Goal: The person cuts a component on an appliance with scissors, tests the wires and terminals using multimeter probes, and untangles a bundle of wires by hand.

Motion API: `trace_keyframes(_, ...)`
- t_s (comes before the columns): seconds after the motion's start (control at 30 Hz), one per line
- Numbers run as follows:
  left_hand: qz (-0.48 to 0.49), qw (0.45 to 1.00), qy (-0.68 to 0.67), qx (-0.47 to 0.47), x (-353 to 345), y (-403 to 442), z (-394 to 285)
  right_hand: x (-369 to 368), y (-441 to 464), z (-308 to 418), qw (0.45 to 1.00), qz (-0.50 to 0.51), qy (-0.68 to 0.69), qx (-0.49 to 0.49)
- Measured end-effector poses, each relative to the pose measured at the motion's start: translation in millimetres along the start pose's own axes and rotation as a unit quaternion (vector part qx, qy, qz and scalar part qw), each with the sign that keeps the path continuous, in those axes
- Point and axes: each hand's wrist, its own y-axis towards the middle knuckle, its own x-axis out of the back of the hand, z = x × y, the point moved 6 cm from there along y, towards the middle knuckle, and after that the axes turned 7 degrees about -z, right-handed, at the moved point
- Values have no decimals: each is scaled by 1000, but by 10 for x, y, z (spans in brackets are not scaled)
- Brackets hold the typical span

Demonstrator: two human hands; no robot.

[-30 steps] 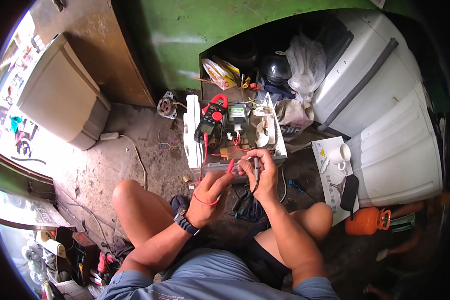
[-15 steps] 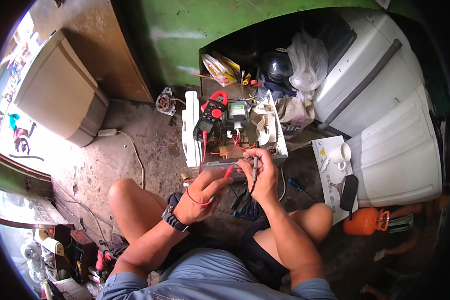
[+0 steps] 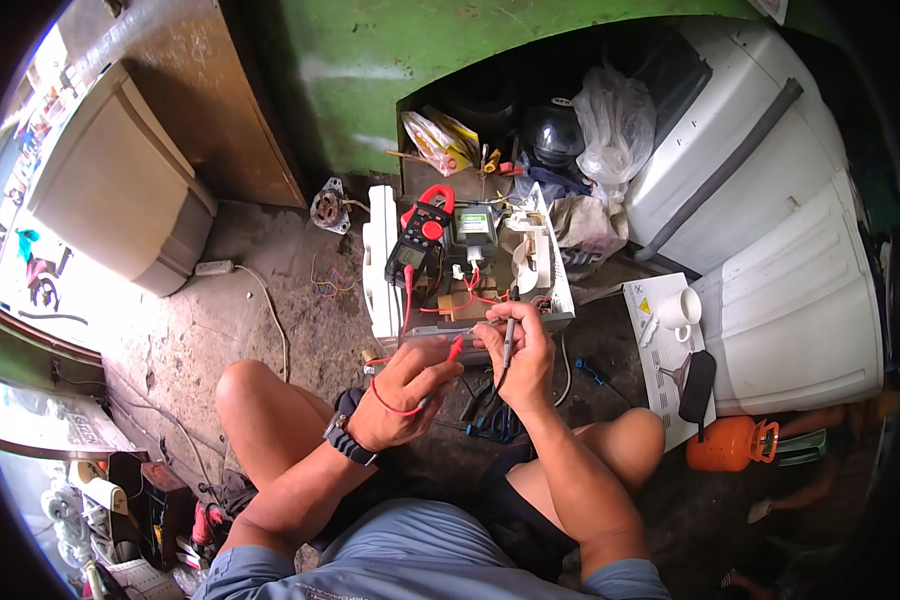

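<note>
My left hand (image 3: 402,392), a watch on its wrist, is closed on a red test probe (image 3: 456,348), whose tip points up toward my right fingertips. In my right hand (image 3: 526,360) a black test probe (image 3: 510,335) stands nearly upright. Whether its thumb and finger also pinch something small between the probes I cannot tell. Just beyond both hands sits an opened white appliance (image 3: 382,255) with its insides exposed. On it leans a red-and-black clamp meter (image 3: 418,243), the red lead running down from it. Beside the meter is a dark box with a green-and-white label (image 3: 475,222), red wires below it.
A white panel (image 3: 660,385) at right carries a white mug (image 3: 681,312) and a black case (image 3: 698,385). An orange gas canister (image 3: 728,444) is close by. Cables (image 3: 495,418) lie between my legs. A motor part (image 3: 330,206) rests on the floor at left.
The red probe has dipped slightly and turned a little more upright in my left hand. My right hand and the black probe have barely moved.
</note>
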Motion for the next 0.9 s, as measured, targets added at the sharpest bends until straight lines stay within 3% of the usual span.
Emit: trace_keyframes(0.9, -12, 1000, 5, -5, -21, 15, 5, -6, 5, -8, 1000, -4, -8, 1)
